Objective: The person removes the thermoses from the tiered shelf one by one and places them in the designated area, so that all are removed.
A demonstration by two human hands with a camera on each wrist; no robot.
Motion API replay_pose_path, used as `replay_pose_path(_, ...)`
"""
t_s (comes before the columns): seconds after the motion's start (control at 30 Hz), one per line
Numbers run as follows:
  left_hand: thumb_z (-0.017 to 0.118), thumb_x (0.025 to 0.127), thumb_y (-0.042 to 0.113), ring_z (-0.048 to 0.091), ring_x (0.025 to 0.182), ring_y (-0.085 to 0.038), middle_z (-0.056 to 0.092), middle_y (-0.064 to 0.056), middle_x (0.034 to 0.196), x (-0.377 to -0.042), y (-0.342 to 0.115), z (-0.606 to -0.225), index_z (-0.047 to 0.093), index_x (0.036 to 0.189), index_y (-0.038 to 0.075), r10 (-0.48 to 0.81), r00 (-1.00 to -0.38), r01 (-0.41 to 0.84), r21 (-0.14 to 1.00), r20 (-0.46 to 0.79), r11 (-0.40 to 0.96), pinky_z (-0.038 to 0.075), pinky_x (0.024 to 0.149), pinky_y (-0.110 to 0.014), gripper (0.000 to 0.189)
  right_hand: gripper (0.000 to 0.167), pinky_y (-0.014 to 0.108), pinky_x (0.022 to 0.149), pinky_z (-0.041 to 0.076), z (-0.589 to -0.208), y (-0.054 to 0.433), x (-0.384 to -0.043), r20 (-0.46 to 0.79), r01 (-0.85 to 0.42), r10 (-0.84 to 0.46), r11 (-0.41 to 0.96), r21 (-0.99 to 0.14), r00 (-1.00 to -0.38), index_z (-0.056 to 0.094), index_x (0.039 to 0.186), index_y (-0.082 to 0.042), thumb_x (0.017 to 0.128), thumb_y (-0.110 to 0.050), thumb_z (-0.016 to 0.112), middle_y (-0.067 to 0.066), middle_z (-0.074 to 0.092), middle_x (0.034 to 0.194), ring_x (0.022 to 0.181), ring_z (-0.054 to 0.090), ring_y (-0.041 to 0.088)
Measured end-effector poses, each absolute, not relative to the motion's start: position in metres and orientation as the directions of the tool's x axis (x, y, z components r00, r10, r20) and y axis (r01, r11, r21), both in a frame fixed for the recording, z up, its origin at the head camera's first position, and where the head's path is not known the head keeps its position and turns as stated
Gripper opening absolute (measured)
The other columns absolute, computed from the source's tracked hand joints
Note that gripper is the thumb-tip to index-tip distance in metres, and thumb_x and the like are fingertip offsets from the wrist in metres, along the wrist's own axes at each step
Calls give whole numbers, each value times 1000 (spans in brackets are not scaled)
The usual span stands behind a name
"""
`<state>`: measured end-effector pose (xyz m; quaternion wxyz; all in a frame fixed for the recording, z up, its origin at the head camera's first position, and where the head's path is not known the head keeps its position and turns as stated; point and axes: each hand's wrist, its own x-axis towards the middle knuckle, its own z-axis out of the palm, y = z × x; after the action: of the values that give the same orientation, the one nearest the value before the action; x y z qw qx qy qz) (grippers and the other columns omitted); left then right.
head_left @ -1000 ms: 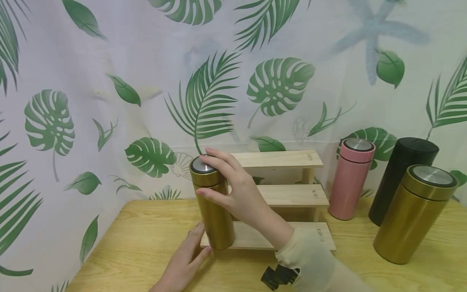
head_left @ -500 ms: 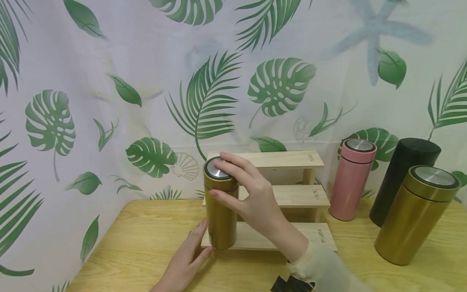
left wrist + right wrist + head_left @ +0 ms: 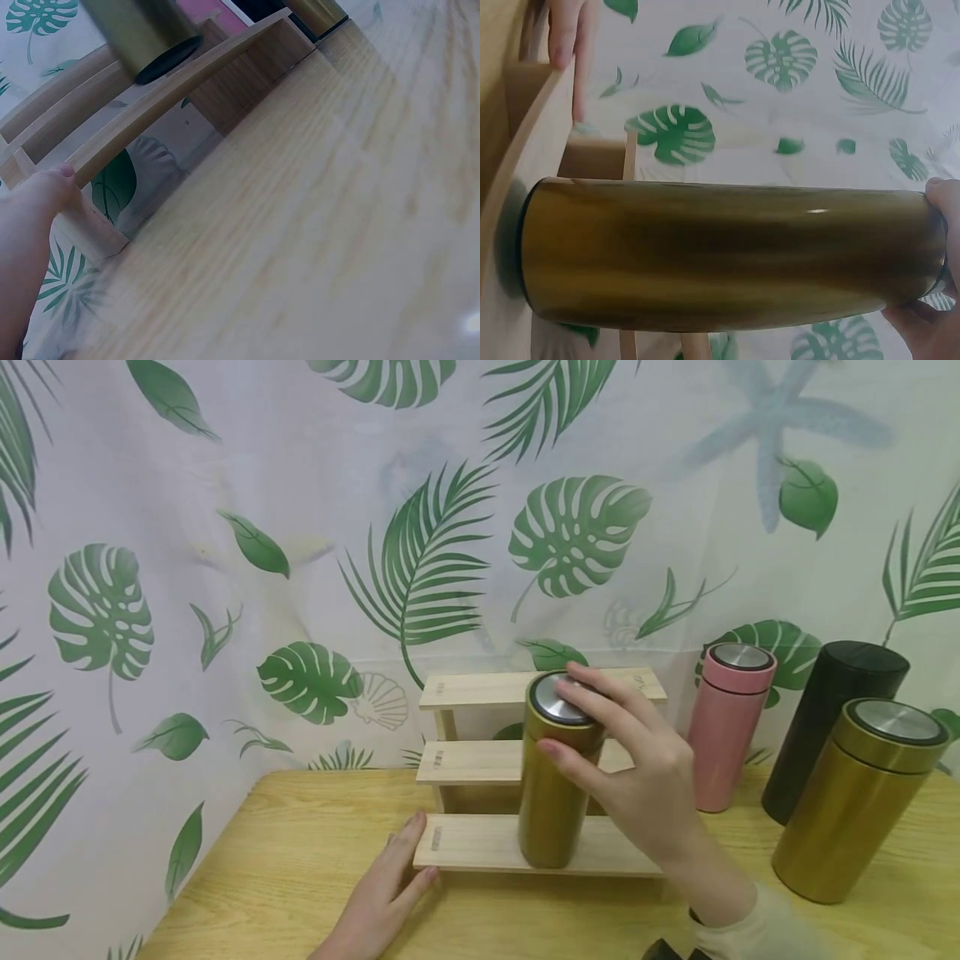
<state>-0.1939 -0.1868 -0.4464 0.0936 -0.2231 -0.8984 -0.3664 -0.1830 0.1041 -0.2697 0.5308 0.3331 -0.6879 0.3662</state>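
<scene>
My right hand [image 3: 645,777] holds a gold vacuum flask [image 3: 555,802] near its top, with the thumb on the side and fingers over the steel lid. The flask stands nearly upright, its base close over the lowest step of a three-tier wooden display stand [image 3: 472,843]. In the right wrist view, the gold flask [image 3: 727,255] stretches from the board to the fingers. My left hand [image 3: 382,885] grips the left end of that lowest step, thumb at the front corner and fingers toward the back corner. The left wrist view shows the flask's dark base [image 3: 169,60] over the step.
To the right of the stand, a pink flask [image 3: 731,735], a black flask [image 3: 832,727] and a wider gold flask [image 3: 855,810] stand on the wooden table [image 3: 300,827]. A leaf-print cloth [image 3: 285,468] hangs behind the table.
My right hand has carried the gold flask rightward along the lowest step, from its left end to near the middle. My left hand has stayed at the stand's left end.
</scene>
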Motion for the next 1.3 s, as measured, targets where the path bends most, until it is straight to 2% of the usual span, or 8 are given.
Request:
replay_pose_path(0.13, 49, 98, 41, 23, 141, -23, 24, -5, 155, -194, -187, -446, 23, 152, 12, 327, -887, 462, 616, 326, 638, 16, 115, -48, 67, 55, 8, 78, 46, -267, 129, -177, 977, -801, -18, 575, -165, -214, 70, 109, 1, 86, -49, 65, 15, 66, 116, 106, 61, 20)
replay_pose_path(0.33, 50, 98, 39, 23, 141, -24, 24, -5, 155, -194, -186, -446, 24, 152, 10, 332, -883, 469, 613, 332, 636, 15, 115, -46, 66, 63, 14, 92, 44, -264, 163, -167, 970, -728, 25, 656, -199, -242, 71, 109, 1, 84, -56, 65, 15, 67, 114, 106, 60, 13)
replay_pose_path(0.53, 51, 98, 39, 24, 141, -22, 26, -6, 154, -194, -186, -447, 26, 151, 9, 328, -883, 470, 614, 337, 634, 15, 115, -43, 66, 66, 5, 76, 41, -261, 186, -163, 967, -667, 86, 709, -228, -239, 72, 106, 2, 83, -59, 63, 18, 68, 110, 98, 59, -1)
replay_pose_path(0.6, 51, 98, 39, 24, 141, -22, 25, -6, 155, -194, -186, -447, 25, 152, 11, 329, -883, 470, 610, 336, 638, 15, 115, -44, 66, 68, 7, 86, 41, -259, 193, -164, 971, -664, 95, 715, -219, -219, 72, 104, 5, 83, -59, 63, 21, 68, 107, 112, 56, 1)
replay_pose_path(0.83, 49, 99, 41, 23, 141, -22, 25, -5, 155, -194, -186, -447, 22, 153, 15, 327, -889, 458, 609, 322, 647, 15, 116, -44, 66, 71, 1, 82, 37, -267, 220, -176, 973, -596, 83, 778, -200, -217, 72, 102, 4, 81, -63, 62, 20, 69, 104, 109, 53, -8)
replay_pose_path(1.03, 50, 98, 40, 23, 141, -25, 25, -6, 155, -195, -186, -447, 24, 152, 12, 330, -883, 469, 612, 333, 637, 15, 115, -44, 66, 60, -1, 81, 31, -283, 239, -186, 936, -509, 59, 826, -241, -348, 72, 109, -1, 80, -54, 71, 14, 67, 113, 115, 55, 7)
replay_pose_path(1.17, 51, 98, 39, 24, 141, -25, 26, -7, 154, -194, -186, -447, 26, 151, 9, 328, -879, 476, 608, 346, 635, 15, 115, -44, 66, 48, -1, 85, 30, -291, 243, -192, 922, -489, 62, 833, -259, -382, 72, 109, -2, 74, -33, 82, 14, 67, 113, 113, 59, 23)
replay_pose_path(1.3, 51, 98, 40, 24, 141, -22, 26, -6, 154, -194, -186, -448, 27, 151, 8, 326, -880, 475, 608, 346, 636, 15, 116, -42, 66, 45, 0, 86, 30, -296, 244, -195, 907, -474, 87, 830, -294, -411, 72, 108, -2, 69, -20, 85, 14, 67, 113, 112, 58, 22)
